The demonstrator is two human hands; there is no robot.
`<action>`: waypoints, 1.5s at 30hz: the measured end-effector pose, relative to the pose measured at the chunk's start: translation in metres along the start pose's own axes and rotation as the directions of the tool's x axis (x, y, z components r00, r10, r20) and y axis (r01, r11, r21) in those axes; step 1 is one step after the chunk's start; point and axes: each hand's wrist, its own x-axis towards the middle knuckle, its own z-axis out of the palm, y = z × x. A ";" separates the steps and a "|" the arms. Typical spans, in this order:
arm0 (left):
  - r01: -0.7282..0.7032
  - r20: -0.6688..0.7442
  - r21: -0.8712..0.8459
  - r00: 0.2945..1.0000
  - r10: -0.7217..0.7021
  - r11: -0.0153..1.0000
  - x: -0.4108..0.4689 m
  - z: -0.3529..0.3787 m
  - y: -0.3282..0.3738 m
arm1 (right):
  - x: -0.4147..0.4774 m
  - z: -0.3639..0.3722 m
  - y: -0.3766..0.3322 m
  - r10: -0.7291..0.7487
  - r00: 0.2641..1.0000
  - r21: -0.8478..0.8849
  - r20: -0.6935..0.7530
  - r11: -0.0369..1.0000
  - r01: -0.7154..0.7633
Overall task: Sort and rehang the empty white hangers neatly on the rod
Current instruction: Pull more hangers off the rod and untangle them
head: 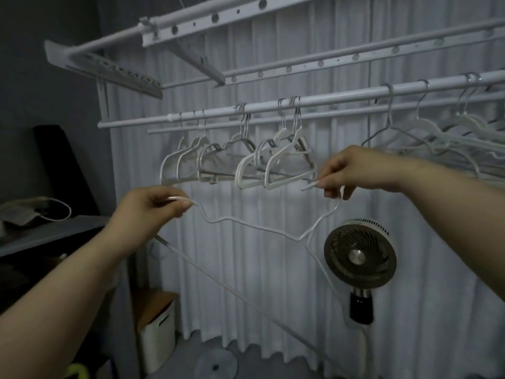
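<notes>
A thin white wire hanger point(259, 228) hangs tilted between my hands, below the rod. My left hand point(147, 206) pinches one end of it. My right hand point(352, 170) is closed on the other end, near its hook. Above runs the white rod point(328, 98), slanting up to the right. On its left part hang several white plastic hangers point(246, 162), bunched in groups. Further white hangers point(448, 132) are spread out along its right part, partly behind my right forearm.
A drying rack point(191, 26) with perforated rails sits overhead. White curtains point(246, 269) fill the background. A round fan point(359, 255) stands at the lower right. A dark shelf point(41, 233) with cloth on it lies at the left, and a white box point(158, 329) sits on the floor.
</notes>
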 end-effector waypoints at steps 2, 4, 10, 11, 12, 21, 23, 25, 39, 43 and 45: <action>0.036 -0.009 0.004 0.999 -0.036 0.999 -0.006 -0.010 -0.007 | -0.009 0.007 -0.014 -0.001 1.000 0.078 -0.016 0.997 0.002; 0.098 -0.008 0.023 0.995 -0.098 0.995 -0.013 -0.013 -0.011 | -0.019 0.012 -0.026 0.016 0.997 0.139 -0.071 0.990 -0.006; 0.139 0.071 0.051 0.987 -0.143 0.989 -0.035 0.004 -0.011 | -0.045 0.023 -0.052 0.096 0.993 0.212 -0.072 0.974 -0.079; 0.124 0.136 0.048 0.982 -0.129 0.991 -0.039 0.009 -0.008 | -0.048 0.022 -0.056 0.120 0.990 0.229 -0.077 0.968 -0.099; 0.113 0.208 0.031 0.971 -0.117 0.993 -0.042 0.014 -0.005 | -0.051 0.022 -0.062 0.142 0.986 0.253 -0.086 0.960 -0.116; 0.357 0.698 -0.273 0.712 -0.072 0.893 -0.079 0.056 0.071 | -0.052 0.028 -0.071 0.399 0.866 0.494 -0.301 0.842 -0.217; 0.353 0.755 -0.237 0.654 -0.057 0.905 -0.086 0.065 0.079 | -0.050 0.027 -0.070 0.420 0.849 0.547 -0.321 0.814 -0.196; 0.390 0.779 -0.242 0.624 -0.062 0.889 -0.088 0.072 0.082 | -0.048 0.024 -0.068 0.422 0.839 0.579 -0.344 0.798 -0.164; 0.324 0.566 -0.110 0.798 -0.209 0.940 -0.021 0.150 0.065 | -0.013 -0.018 0.009 0.175 0.788 0.094 -0.590 0.984 -0.149; 0.285 0.488 -0.081 0.847 -0.211 0.955 0.009 0.175 0.074 | -0.003 -0.043 0.048 0.014 0.800 -0.470 -0.599 0.803 -0.366; 0.225 0.441 -0.070 0.881 -0.172 0.972 0.025 0.189 0.081 | 0.004 -0.054 0.067 0.086 0.802 -0.481 -0.592 0.760 -0.437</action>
